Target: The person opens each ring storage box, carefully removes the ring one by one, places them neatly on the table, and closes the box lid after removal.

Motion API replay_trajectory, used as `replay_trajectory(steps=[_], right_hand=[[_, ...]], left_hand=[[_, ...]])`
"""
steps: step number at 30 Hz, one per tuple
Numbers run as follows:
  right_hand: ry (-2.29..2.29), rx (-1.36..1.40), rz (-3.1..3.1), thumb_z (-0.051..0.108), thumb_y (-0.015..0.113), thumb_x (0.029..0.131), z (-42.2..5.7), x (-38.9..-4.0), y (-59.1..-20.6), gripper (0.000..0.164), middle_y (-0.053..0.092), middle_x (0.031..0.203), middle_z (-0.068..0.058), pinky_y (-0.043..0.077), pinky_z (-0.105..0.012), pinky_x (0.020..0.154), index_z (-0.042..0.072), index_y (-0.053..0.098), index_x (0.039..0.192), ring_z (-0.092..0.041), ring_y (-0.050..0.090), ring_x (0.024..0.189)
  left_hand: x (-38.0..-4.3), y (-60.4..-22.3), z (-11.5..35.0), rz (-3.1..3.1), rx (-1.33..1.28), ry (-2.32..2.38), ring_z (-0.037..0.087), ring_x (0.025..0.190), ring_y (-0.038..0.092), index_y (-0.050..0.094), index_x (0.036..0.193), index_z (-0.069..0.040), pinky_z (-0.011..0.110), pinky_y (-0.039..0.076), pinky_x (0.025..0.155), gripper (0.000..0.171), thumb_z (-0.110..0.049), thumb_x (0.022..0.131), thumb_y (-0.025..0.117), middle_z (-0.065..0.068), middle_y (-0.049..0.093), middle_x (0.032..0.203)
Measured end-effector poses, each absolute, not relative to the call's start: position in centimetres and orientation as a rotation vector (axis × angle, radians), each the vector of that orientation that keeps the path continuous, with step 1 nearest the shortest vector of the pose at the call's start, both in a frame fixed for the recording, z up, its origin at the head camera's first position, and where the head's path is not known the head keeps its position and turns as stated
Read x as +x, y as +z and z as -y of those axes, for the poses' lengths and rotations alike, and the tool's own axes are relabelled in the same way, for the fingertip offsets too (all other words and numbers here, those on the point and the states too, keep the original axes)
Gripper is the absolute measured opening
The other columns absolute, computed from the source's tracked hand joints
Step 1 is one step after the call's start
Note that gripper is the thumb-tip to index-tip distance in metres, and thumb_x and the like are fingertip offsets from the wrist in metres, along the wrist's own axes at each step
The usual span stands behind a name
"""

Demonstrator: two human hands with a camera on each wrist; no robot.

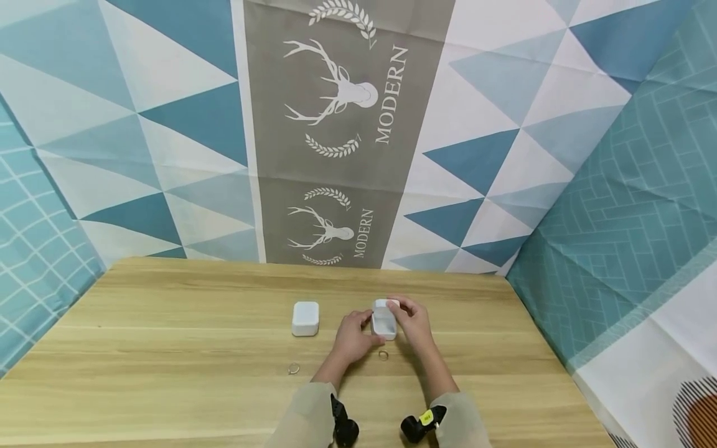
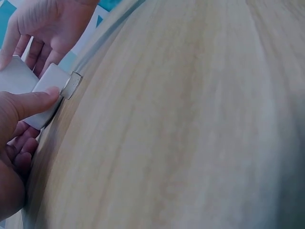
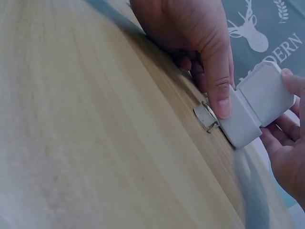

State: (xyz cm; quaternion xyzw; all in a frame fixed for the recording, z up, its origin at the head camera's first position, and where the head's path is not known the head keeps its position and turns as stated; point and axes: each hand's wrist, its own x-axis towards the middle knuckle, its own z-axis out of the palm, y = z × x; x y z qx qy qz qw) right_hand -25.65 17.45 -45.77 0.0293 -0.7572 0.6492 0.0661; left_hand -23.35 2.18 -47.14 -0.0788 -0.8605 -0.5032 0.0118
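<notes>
A small white ring box (image 1: pixel 384 325) stands on the wooden table with its lid raised. My left hand (image 1: pixel 354 338) grips the lower part from the left, thumb pressed against its front wall. At the raised lid (image 3: pixel 268 93), my right hand (image 1: pixel 413 318) pinches the edge between thumb and fingers. Just in front of the box, close to my left thumb, a gold-coloured ring (image 1: pixel 383 355) stands on its edge; the right wrist view shows the same ring (image 3: pixel 205 117) near the box wall. The head view shows no contents in the box.
A second white box (image 1: pixel 305 319), its lid down, sits left of my hands. Nearer to me lies another ring (image 1: pixel 294 368). A patterned cloth (image 1: pixel 330 155) hangs behind the table's back edge, and a teal cloth (image 1: pixel 616 249) borders the right side.
</notes>
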Motion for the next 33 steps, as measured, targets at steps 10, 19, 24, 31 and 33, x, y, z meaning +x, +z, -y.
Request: replay_trajectory(steps=[10, 19, 24, 31, 33], right_hand=[[1.921, 0.084, 2.294, 0.025, 0.066, 0.087, -17.4, -25.3, -46.0, 0.033, 0.065, 0.110, -0.015, 0.053, -0.023, 0.074, 0.000, 0.066, 0.108, -0.009, 0.061, 0.090], [1.974, 0.119, 2.307, 0.018, 0.065, 0.088, -17.4, -24.7, -45.1, 0.033, 0.062, 0.117, -0.021, 0.053, -0.023, 0.077, -0.006, 0.063, 0.112, -0.007, 0.061, 0.093], [1.950, 0.149, 2.323, 0.012, 0.062, 0.089, -17.0, -23.7, -43.6, 0.034, 0.059, 0.121, -0.027, 0.051, -0.017, 0.077, -0.012, 0.060, 0.113, -0.004, 0.059, 0.096], [1.939, 0.151, 2.340, 0.011, 0.063, 0.089, -17.1, -23.6, -43.6, 0.033, 0.057, 0.123, -0.027, 0.049, -0.015, 0.079, -0.011, 0.060, 0.113, -0.007, 0.057, 0.101], [1.948, 0.156, 2.336, 0.010, 0.063, 0.089, -17.2, -23.6, -43.6, 0.032, 0.057, 0.123, -0.027, 0.049, -0.015, 0.079, -0.011, 0.060, 0.113, -0.008, 0.057, 0.103]], left_hand=[[-23.2, -47.1, -2.2, 2.694, -0.282, -1.522, 0.032, 0.110, 0.052, 0.055, 0.127, 0.002, 0.050, 0.041, 0.097, 0.066, -0.022, 0.071, 0.080, 0.017, 0.060, 0.118], [-23.1, -47.1, -2.1, 2.711, -0.283, -1.494, 0.030, 0.110, 0.052, 0.055, 0.128, 0.001, 0.048, 0.042, 0.097, 0.066, -0.024, 0.072, 0.080, 0.015, 0.059, 0.120], [-23.2, -47.1, -2.1, 2.707, -0.285, -1.518, 0.030, 0.111, 0.051, 0.054, 0.128, 0.000, 0.048, 0.041, 0.098, 0.066, -0.024, 0.073, 0.079, 0.015, 0.058, 0.122], [-23.1, -47.0, -2.1, 2.705, -0.278, -1.509, 0.031, 0.113, 0.050, 0.054, 0.128, 0.001, 0.049, 0.041, 0.099, 0.065, -0.024, 0.072, 0.079, 0.015, 0.058, 0.122], [-23.1, -47.0, -2.1, 2.706, -0.272, -1.504, 0.031, 0.113, 0.051, 0.055, 0.128, 0.001, 0.049, 0.041, 0.099, 0.066, -0.024, 0.072, 0.080, 0.015, 0.059, 0.122]])
